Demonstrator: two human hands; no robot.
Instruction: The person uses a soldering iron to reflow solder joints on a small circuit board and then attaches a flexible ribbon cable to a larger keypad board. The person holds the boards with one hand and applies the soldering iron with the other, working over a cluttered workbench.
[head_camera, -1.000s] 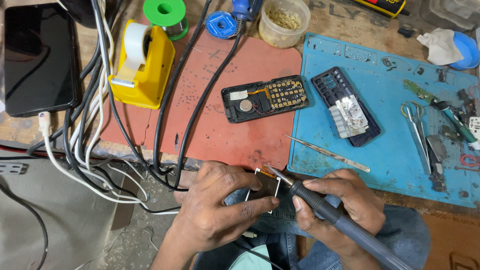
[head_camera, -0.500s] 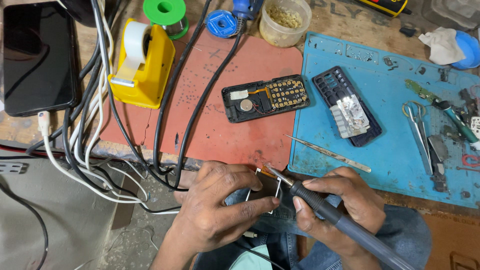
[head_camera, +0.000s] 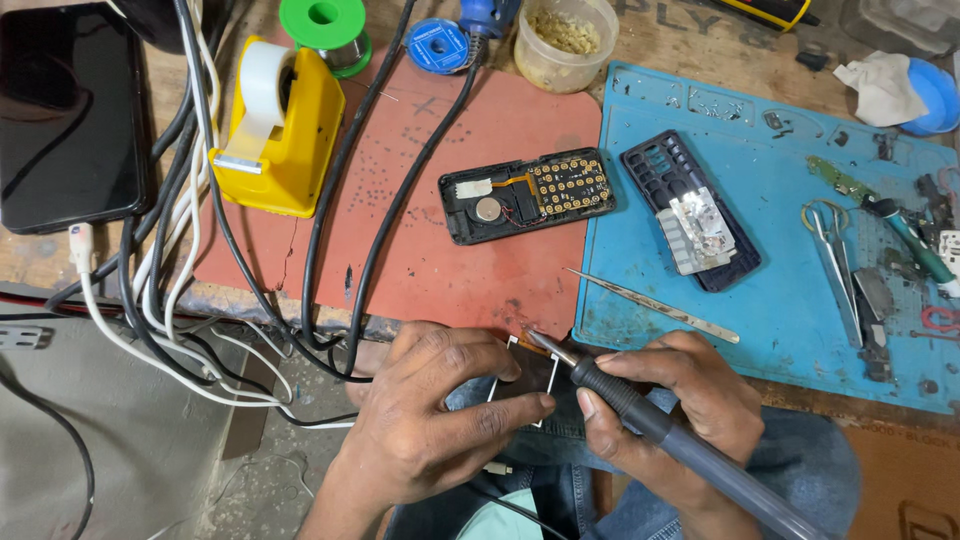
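Fingers (head_camera: 500, 410) of the left hand (head_camera: 430, 420) pinched round a small dark screen module (head_camera: 525, 375) with a pale frame, held low by the bench edge, over the lap. Right hand (head_camera: 680, 410) wrapped tight on the grey handle of a soldering iron (head_camera: 640, 415), tip resting at the module's upper corner. Compared against the shots from a second and half a second back: barely any change tbh, same grip both sides, tip parked at that same corner, maybe a hair's nudge. Reads like a joint being heated in place, not a move to a fresh spot, though that's only a guess. Just past the hands, a bundle of black and white cables (head_camera: 200, 300) draped off the bench edge, plus thin tweezers (head_camera: 650, 305) lying across the seam of the red mat (head_camera: 430, 270) and blue mat (head_camera: 780, 300). Further on, an opened keypad phone (head_camera: 525, 195) on the red, its dark back shell (head_camera: 690, 210) on the blue, scissors (head_camera: 830, 250) off right. Way back: yellow tape dispenser (head_camera: 285, 130), green solder spool (head_camera: 325, 25), tub of brass wool (head_camera: 565, 40), black smartphone (head_camera: 65, 115) far left.
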